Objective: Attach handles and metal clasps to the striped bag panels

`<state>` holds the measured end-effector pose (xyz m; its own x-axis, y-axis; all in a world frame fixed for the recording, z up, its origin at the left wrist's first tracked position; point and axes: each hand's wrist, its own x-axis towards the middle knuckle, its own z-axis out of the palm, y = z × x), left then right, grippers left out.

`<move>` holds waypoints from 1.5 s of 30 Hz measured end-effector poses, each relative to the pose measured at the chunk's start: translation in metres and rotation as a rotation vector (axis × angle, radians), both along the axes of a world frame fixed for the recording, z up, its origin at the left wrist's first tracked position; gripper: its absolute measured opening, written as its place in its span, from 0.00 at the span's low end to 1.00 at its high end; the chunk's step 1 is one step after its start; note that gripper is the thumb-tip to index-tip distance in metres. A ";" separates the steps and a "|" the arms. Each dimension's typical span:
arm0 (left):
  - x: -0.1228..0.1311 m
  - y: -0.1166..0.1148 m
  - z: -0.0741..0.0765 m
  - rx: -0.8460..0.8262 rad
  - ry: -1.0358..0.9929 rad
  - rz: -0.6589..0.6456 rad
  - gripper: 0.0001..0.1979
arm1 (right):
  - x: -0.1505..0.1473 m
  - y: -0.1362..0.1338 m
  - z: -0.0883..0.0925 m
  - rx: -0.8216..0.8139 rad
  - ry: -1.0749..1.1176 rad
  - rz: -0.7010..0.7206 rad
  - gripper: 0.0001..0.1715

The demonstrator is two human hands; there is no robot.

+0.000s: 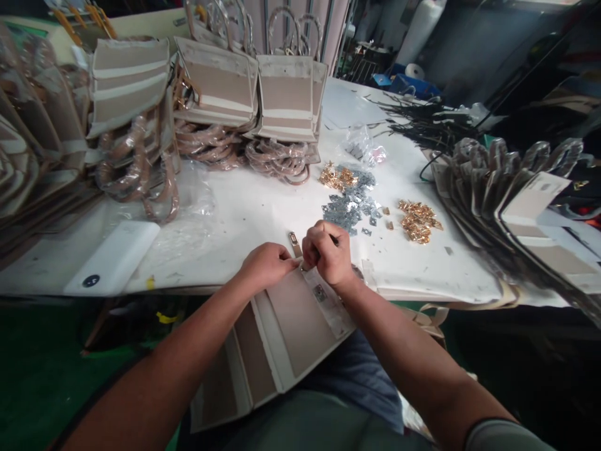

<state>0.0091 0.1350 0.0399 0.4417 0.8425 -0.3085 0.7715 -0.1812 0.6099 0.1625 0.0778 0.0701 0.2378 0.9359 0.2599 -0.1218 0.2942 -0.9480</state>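
A beige and taupe bag panel [300,326] slants from my lap up against the table's front edge. My left hand [267,266] pinches its upper edge between thumb and fingers. Close beside it, my right hand [328,254] is closed in a fist around a slim tool, and only the tool's dark end [334,240] shows above the fingers. The tool's working tip is hidden by the hand, near the panel's edge. A short strap with a metal fitting [294,239] sticks out beyond the edge, between my hands. Clear plastic film [328,307] lies over the panel's right side.
On the white table [244,244] lie grey metal plates [350,203] and gold-coloured fittings [419,221]. Bag pieces with wrapped handles [286,97] stand along the back left. More bag panels [488,188] are stacked at right. A white power bank [113,257] lies front left.
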 end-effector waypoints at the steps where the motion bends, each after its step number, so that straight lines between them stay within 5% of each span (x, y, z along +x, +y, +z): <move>1: 0.000 0.000 0.001 0.000 -0.002 -0.004 0.15 | -0.001 0.000 -0.003 -0.003 -0.012 0.007 0.26; 5: -0.003 -0.010 0.004 0.075 0.001 -0.008 0.14 | -0.003 -0.001 -0.009 0.005 -0.107 0.054 0.25; 8: -0.010 -0.043 0.001 0.426 -0.015 0.017 0.13 | -0.003 -0.003 -0.006 0.016 -0.135 0.066 0.25; 11: -0.020 -0.095 -0.010 0.801 -0.099 -0.091 0.20 | -0.002 -0.003 -0.006 0.015 -0.097 0.056 0.25; 14: -0.026 -0.144 -0.023 0.838 -0.131 -0.278 0.35 | -0.003 -0.003 -0.008 0.008 -0.072 0.047 0.25; 17: -0.024 -0.166 -0.032 0.765 -0.071 -0.388 0.50 | -0.003 -0.003 -0.008 -0.001 -0.087 0.037 0.24; 20: -0.018 -0.165 -0.031 0.709 -0.012 -0.406 0.55 | -0.003 -0.004 -0.006 0.006 -0.114 0.045 0.24; 35: -0.006 -0.156 -0.019 0.579 0.108 -0.424 0.45 | 0.000 -0.004 -0.003 0.009 -0.099 0.056 0.23; 45: -0.007 -0.151 -0.031 0.598 0.038 -0.405 0.42 | 0.029 -0.034 -0.001 -0.033 0.349 0.003 0.22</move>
